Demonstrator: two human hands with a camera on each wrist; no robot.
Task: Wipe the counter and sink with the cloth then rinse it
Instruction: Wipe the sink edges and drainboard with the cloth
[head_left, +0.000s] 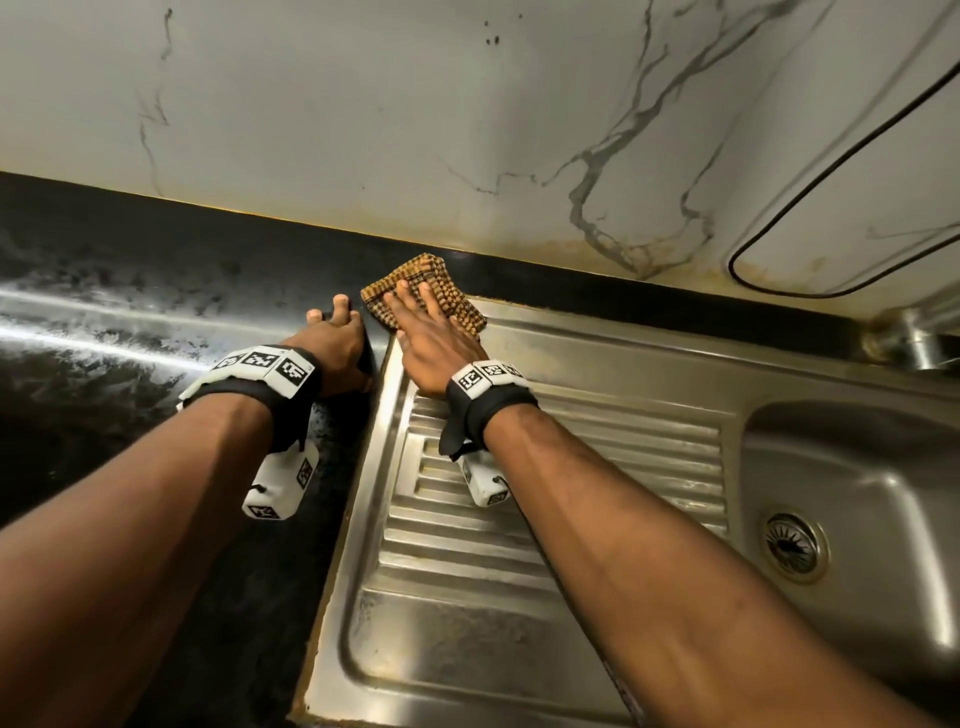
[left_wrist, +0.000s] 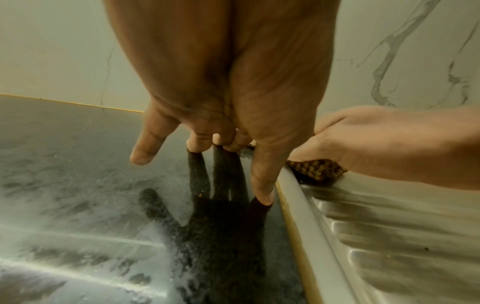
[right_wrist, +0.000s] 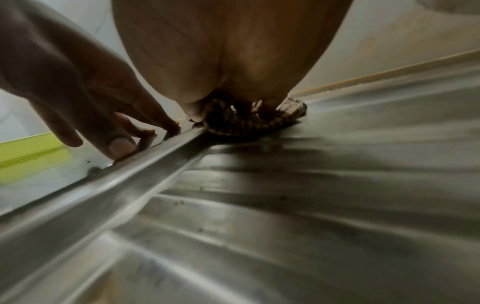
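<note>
A brown checked cloth (head_left: 422, 270) lies at the back corner where the black counter (head_left: 130, 312) meets the steel sink's drainboard (head_left: 545, 467). My right hand (head_left: 418, 312) lies flat on the cloth with straight, spread fingers and presses it down. The right wrist view shows the cloth (right_wrist: 233, 125) bunched under my right hand (right_wrist: 228, 61) at the raised sink rim. My left hand (head_left: 335, 330) rests on the counter just left of the rim, fingertips down, holding nothing. In the left wrist view my left hand (left_wrist: 207, 135) touches the wet counter, with the cloth (left_wrist: 317, 169) beyond the rim.
The sink basin (head_left: 857, 467) with its drain (head_left: 792, 543) lies at the right. A tap base (head_left: 914, 340) stands at the back right. A black cable (head_left: 779, 218) loops on the marble wall behind. Wet streaks shine on the counter at the left.
</note>
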